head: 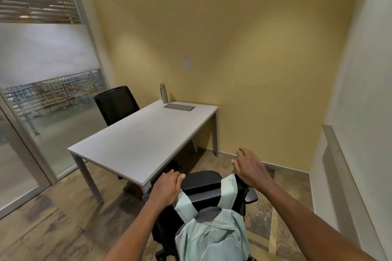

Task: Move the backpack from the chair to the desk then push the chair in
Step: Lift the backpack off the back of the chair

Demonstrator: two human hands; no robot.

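Observation:
A pale green backpack (214, 233) hangs by its two straps over the backrest of a black office chair (203, 188), low in the middle of the view. The chair stands pulled out from the near right corner of the light grey desk (135, 142). My left hand (166, 188) lies on the chair back's left end at the left strap, fingers curled; whether it grips the strap I cannot tell. My right hand (251, 169) hovers over the right strap with its fingers spread and nothing in it.
A metal bottle (163, 93) and a flat grey cable hatch (179, 107) sit at the desk's far end by the yellow wall. A second black chair (115, 104) stands at the desk's far left. A glass wall and door are on the left, a white wall on the right.

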